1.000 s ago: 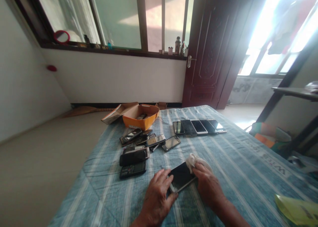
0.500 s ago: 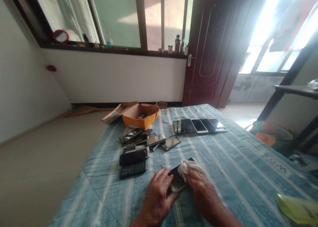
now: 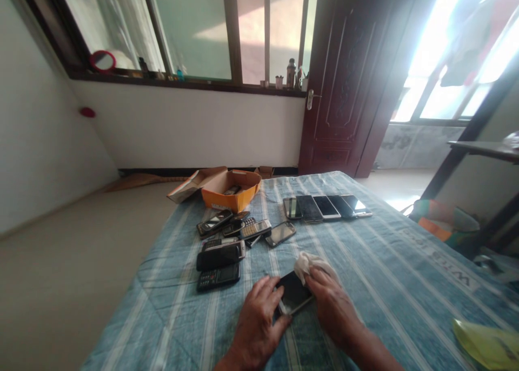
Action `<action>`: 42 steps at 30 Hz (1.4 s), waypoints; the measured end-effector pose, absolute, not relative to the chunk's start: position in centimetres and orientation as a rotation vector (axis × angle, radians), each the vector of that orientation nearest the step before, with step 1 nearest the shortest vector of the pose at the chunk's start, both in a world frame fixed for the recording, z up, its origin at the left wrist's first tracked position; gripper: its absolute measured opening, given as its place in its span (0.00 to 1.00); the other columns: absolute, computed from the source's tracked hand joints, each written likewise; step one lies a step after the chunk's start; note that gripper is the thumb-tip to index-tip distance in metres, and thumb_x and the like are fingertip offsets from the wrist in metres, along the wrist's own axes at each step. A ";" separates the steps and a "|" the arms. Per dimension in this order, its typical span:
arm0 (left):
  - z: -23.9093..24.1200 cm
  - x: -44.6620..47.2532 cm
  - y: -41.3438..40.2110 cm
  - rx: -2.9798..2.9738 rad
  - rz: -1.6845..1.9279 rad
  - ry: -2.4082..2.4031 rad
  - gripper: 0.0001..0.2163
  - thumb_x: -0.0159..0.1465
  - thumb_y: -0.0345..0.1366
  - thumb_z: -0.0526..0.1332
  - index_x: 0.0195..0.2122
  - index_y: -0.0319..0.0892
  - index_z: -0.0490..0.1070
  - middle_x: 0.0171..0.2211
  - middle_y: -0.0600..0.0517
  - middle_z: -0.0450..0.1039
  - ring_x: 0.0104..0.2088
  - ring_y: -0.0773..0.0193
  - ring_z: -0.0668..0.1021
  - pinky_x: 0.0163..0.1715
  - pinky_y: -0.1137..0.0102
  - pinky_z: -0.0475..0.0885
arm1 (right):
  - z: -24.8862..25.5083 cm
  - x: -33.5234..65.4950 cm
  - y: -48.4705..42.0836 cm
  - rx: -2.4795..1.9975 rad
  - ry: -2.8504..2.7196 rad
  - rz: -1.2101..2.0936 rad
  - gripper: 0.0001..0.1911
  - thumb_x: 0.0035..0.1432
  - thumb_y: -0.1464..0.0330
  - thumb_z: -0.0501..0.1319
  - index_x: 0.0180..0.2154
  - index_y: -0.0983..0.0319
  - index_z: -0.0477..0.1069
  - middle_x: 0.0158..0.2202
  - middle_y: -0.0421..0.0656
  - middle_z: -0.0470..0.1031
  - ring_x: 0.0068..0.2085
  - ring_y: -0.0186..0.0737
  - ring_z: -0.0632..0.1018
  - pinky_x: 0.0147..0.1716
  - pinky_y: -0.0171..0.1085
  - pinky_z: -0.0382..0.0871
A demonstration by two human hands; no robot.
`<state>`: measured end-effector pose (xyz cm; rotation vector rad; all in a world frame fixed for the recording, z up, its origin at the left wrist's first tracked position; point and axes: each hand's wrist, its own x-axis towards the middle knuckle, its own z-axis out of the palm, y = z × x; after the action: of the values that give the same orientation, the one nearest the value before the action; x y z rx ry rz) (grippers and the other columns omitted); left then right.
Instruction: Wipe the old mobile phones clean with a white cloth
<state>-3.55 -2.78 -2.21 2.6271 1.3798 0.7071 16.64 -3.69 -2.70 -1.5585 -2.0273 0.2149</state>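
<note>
A dark smartphone (image 3: 292, 293) lies flat on the blue striped cloth (image 3: 385, 273) near the front edge. My left hand (image 3: 256, 319) rests on its left end, with the fingers pressing it down. My right hand (image 3: 333, 306) holds a crumpled white wipe (image 3: 305, 263) against the phone's far right end. Part of the screen shows between the two hands.
A pile of several old keypad phones (image 3: 227, 241) lies left of centre. A row of several smartphones (image 3: 326, 207) lies at the back. An orange cardboard box (image 3: 231, 190) stands at the far left corner. A yellow-green item (image 3: 486, 344) lies at the front right.
My right hand with the wipe slid left across the screen, then back toward the phone's far end. My left hand stayed on the phone.
</note>
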 end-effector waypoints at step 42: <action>-2.9 -3.7 -2.5 2.677 0.845 1.326 0.19 0.53 0.34 0.67 0.48 0.45 0.73 0.51 0.45 0.74 0.52 0.49 0.74 0.49 0.53 0.74 | -3.1 14.1 -4.3 -1.448 -2.037 0.207 0.24 0.55 0.80 0.51 0.50 0.60 0.72 0.52 0.46 0.72 0.56 0.43 0.69 0.58 0.40 0.60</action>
<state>-3.72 -2.52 -2.88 2.6768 1.3260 0.8448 14.12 -4.26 -3.06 -1.4480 -2.0368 0.2065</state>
